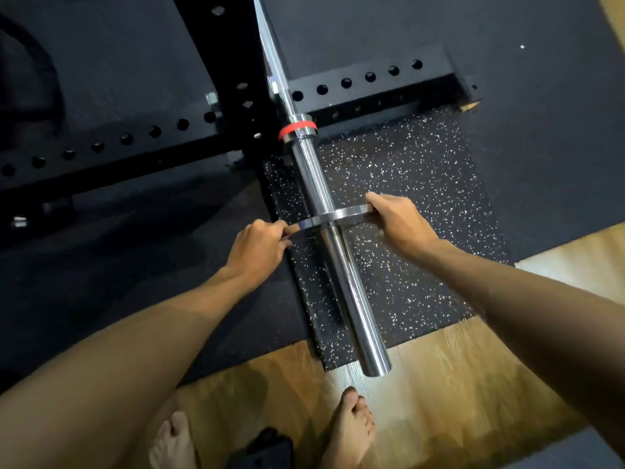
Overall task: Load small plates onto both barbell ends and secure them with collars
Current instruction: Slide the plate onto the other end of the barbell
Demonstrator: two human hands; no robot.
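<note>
A chrome barbell sleeve [351,299] runs from the rack toward me, its free end above the wooden floor. A red ring [297,127] marks the sleeve's inner shoulder. A thin steel small plate [348,213] is threaded on the sleeve about midway, seen edge-on. My left hand [258,245] pinches the plate's left edge. My right hand [400,221] grips its right edge. No collar is visible.
A black rack upright and perforated base beams [355,79] lie left and behind the sleeve. A speckled rubber mat [422,184] is under the bar. Wooden floor [439,384] and my bare feet [348,428] are below. A dark object [267,448] sits between my feet.
</note>
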